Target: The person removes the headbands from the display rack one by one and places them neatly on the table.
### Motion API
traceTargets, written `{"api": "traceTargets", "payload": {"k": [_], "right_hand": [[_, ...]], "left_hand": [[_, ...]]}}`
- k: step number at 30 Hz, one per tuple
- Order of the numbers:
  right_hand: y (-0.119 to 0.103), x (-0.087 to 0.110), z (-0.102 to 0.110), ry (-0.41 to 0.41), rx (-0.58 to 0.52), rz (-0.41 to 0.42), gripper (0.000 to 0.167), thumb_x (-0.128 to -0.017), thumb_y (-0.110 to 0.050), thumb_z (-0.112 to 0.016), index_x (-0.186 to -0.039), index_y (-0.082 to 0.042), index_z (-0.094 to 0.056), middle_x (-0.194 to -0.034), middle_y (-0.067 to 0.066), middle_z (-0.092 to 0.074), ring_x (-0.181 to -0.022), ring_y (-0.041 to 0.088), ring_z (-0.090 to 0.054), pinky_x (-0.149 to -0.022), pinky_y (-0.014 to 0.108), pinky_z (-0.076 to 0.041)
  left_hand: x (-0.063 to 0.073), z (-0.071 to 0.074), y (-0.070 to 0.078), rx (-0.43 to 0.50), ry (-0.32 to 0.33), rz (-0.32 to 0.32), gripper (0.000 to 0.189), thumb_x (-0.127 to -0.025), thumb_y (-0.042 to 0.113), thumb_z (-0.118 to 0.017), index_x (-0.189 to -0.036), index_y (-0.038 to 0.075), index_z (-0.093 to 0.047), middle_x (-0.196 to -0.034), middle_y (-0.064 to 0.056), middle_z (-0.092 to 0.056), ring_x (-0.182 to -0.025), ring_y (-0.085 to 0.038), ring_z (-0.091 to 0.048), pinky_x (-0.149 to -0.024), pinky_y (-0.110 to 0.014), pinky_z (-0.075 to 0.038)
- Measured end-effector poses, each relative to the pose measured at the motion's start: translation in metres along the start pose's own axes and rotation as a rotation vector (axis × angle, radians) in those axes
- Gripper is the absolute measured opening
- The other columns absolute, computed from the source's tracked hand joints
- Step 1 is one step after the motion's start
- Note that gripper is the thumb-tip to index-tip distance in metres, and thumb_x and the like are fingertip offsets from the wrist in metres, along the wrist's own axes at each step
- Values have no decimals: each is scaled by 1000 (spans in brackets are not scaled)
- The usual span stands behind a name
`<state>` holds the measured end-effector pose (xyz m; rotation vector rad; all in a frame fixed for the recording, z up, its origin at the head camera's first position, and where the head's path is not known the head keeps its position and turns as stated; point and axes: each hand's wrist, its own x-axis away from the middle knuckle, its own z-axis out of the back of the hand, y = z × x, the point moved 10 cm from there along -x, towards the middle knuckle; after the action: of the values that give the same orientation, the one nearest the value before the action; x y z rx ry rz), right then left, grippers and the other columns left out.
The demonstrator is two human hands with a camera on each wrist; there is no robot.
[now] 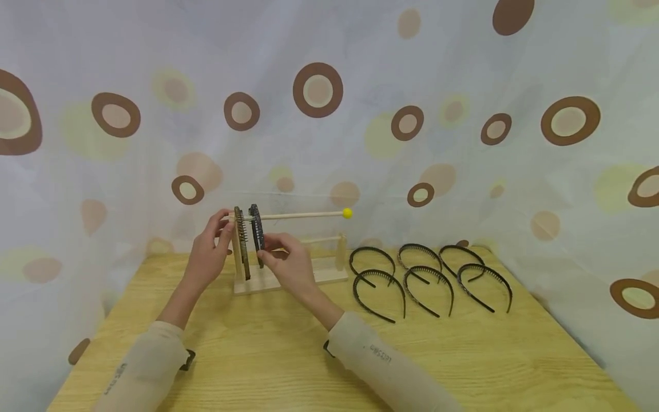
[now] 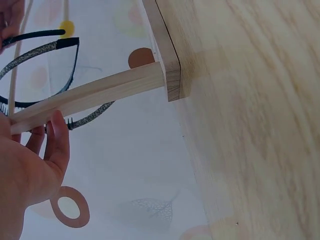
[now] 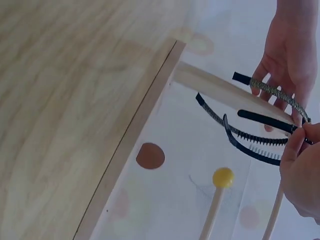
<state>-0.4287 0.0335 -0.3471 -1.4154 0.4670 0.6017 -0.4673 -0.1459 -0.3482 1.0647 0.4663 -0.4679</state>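
A small wooden stand (image 1: 329, 277) carries an upper rod (image 1: 304, 216) tipped by a yellow ball (image 1: 347, 213). My left hand (image 1: 206, 254) grips the upper part of the stand's left post (image 2: 100, 91), fingers around it. Close to that post, a glittery gold-brown toothed headband (image 1: 245, 260) hangs from the rod. Just right of it is a dark glittery headband (image 1: 258, 232), also over the rod. My right hand (image 1: 290, 264) pinches this dark headband at its lower near side, between thumb and fingers. The left wrist view cuts off most of the right hand.
Several black toothed headbands (image 1: 378, 272) lie in two rows on the wooden table (image 1: 288, 360), right of the stand. A lower rod (image 1: 321, 240) runs to a short right post (image 1: 341, 253). Behind the table hangs a patterned cloth (image 1: 319, 154).
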Motion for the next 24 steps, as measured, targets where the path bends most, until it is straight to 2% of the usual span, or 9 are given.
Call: {"api": "traceTargets", "payload": {"k": [3, 8, 10, 12, 17, 21, 24], "right_hand": [[-12, -4, 12, 42, 23, 137, 26, -88, 8, -76, -113, 7, -71, -101, 18, -69, -90, 27, -68, -80, 37, -62], [-54, -7, 31, 104, 48, 264, 25, -86, 17, -72, -110, 15, -68, -98, 29, -65, -90, 41, -65, -79, 48, -61], [-69, -8, 40, 136, 67, 285, 24, -85, 20, -71, -109, 18, -67, -96, 31, -64, -89, 44, -64, -79, 49, -61], [-73, -10, 50, 169, 68, 301, 24, -85, 20, -70, -108, 18, -67, -96, 30, -64, -89, 42, -64, -80, 47, -61], [-83, -14, 73, 224, 31, 332, 23, -86, 21, -68, -109, 20, -65, -99, 33, -64, -92, 45, -64, -81, 54, -59], [-89, -18, 93, 271, 32, 315, 22, -88, 19, -68, -109, 19, -66, -99, 34, -64, -91, 44, -64, -81, 56, -58], [-91, -19, 109, 303, 65, 284, 21, -90, 16, -68, -111, 17, -67, -99, 32, -66, -89, 40, -66, -81, 51, -59]], "left_hand": [[0, 2, 4, -17, 10, -25, 47, -112, 33, -43, -151, 7, -42, -138, -25, -56, -115, -39, -60, -70, -44, -62], [0, 8, 9, -41, 59, -81, 42, -110, 30, -48, -146, 7, -50, -130, -20, -63, -107, -30, -63, -66, -18, -56], [0, 11, 9, -40, 73, -86, 42, -110, 29, -49, -146, 6, -51, -128, -19, -64, -106, -29, -63, -66, -15, -54], [1, 14, 7, -47, 84, -81, 43, -110, 29, -49, -145, 5, -51, -127, -20, -64, -105, -29, -62, -66, -14, -54], [2, 27, -2, -63, 119, -72, 42, -111, 26, -47, -146, 4, -50, -127, -23, -62, -105, -33, -61, -66, -10, -51], [2, 38, -9, -85, 141, -61, 43, -112, 26, -43, -148, 4, -48, -128, -25, -60, -106, -34, -59, -68, -8, -50], [4, 48, -14, -120, 162, -48, 44, -112, 28, -42, -148, 4, -47, -129, -24, -59, -108, -34, -58, -68, -7, -49]]}}
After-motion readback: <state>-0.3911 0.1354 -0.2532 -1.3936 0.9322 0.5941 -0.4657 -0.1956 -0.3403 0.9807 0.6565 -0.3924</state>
